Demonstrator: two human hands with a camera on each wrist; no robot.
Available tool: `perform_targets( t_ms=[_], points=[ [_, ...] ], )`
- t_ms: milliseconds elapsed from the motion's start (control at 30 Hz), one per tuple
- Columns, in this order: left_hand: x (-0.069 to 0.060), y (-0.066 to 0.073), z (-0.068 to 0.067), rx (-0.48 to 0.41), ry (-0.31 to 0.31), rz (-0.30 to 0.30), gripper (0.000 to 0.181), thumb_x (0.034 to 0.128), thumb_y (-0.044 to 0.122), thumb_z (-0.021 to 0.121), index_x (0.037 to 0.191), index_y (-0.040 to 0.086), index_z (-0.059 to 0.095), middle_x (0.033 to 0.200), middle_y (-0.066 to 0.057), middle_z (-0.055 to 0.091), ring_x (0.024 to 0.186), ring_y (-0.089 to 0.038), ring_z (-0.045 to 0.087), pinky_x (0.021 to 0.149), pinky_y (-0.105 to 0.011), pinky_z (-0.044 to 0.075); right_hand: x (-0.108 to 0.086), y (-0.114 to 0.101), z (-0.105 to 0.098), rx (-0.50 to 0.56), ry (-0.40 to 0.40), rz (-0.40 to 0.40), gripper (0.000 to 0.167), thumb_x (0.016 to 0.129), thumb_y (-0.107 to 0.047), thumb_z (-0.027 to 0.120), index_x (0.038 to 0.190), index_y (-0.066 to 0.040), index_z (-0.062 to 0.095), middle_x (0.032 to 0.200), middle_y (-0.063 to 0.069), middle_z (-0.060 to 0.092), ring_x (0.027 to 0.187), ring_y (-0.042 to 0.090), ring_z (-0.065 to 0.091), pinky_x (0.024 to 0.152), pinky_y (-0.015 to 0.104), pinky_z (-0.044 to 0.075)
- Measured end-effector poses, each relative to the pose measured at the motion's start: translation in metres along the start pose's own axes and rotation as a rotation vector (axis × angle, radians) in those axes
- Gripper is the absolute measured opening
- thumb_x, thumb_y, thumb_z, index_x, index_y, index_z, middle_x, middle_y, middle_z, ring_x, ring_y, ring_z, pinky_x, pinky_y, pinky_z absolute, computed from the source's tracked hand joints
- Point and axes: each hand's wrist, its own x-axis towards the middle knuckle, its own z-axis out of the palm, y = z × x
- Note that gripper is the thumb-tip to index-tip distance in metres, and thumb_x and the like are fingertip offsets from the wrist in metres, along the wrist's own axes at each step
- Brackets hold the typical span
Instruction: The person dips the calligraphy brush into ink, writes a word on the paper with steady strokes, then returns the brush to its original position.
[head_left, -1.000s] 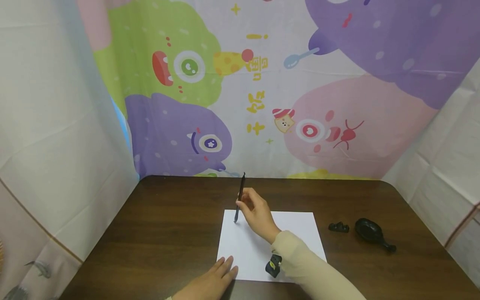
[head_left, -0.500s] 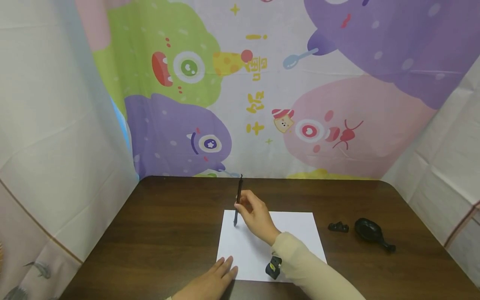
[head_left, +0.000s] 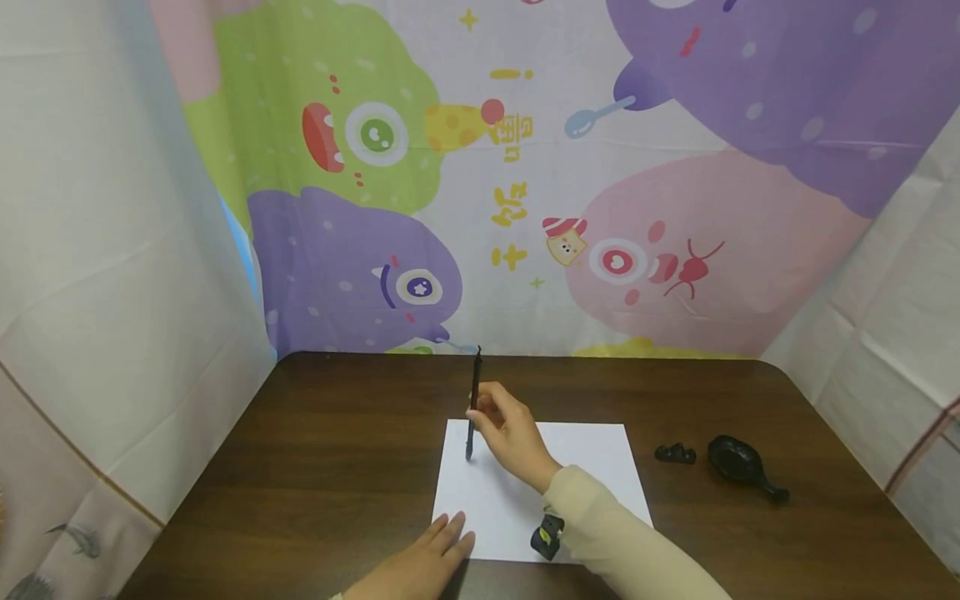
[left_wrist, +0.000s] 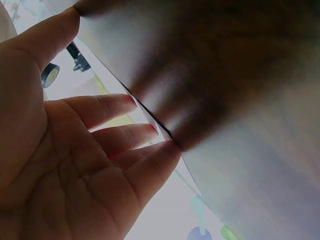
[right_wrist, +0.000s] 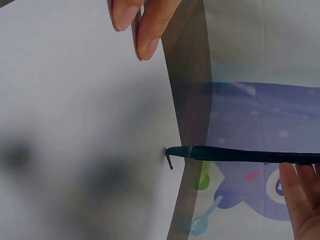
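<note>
My right hand (head_left: 517, 440) pinches a dark writing brush (head_left: 475, 396) and holds it nearly upright over the left part of a white paper sheet (head_left: 510, 500). In the right wrist view the brush (right_wrist: 240, 154) has its tip on the paper (right_wrist: 75, 65), beside a short black stroke (right_wrist: 169, 161). The right fingers (right_wrist: 300, 200) show at the edge of that view. My left hand (head_left: 420, 562) rests with extended fingers on the sheet's near left corner. Its palm (left_wrist: 65, 165) fills much of the left wrist view, the fingertips touching the surface.
To the right on the brown table (head_left: 315, 467) lie a small black brush rest (head_left: 676, 453) and a black ladle-shaped inkstone (head_left: 738, 461). A black wrist camera (head_left: 547, 536) sits at the right cuff. A printed cloth (head_left: 517, 317) hangs behind the table.
The right hand has drawn the brush slightly toward the near side of the paper, and the brush stands more upright. The left hand has stayed in place.
</note>
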Motion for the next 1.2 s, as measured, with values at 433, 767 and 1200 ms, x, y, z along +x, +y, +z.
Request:
perform_targets(
  t_ms=[433,767,1200],
  points=[
    [0.0007,-0.0006,0.0015,0.003,0.001,-0.003,0.088,0.0778,0.063,0.069,0.147,0.013,0.046,0.157,-0.015,0.036,0.144,-0.039,0.034,0.105,-0.057,0.044,-0.0041,-0.0053,0.0006,0.104,-0.030,0.071,0.024,0.093,-0.008,0.065,0.116,-0.004,0.058,0.092,0.013,0.066,0.090,0.026,0.069,0.072,0.021,0.058],
    [0.0004,-0.0002,0.0011,0.004,0.011,0.006,0.089,0.0779,0.063,0.069,0.146,0.011,0.046,0.157,-0.016,0.036,0.144,-0.041,0.034,0.105,-0.057,0.044,-0.0059,-0.0054,0.0003,0.119,-0.047,0.070,0.023,0.093,-0.007,0.065,0.114,-0.006,0.058,0.088,0.009,0.067,0.083,0.018,0.068,0.068,0.022,0.059],
    [0.0012,-0.0017,0.0026,0.023,0.021,0.015,0.088,0.0781,0.064,0.068,0.146,0.012,0.046,0.156,-0.016,0.037,0.143,-0.040,0.036,0.106,-0.056,0.043,-0.0094,-0.0103,0.0009,0.169,-0.070,0.068,0.023,0.091,-0.003,0.065,0.113,-0.007,0.058,0.086,0.012,0.064,0.077,0.025,0.068,0.065,0.024,0.059]
  ],
)
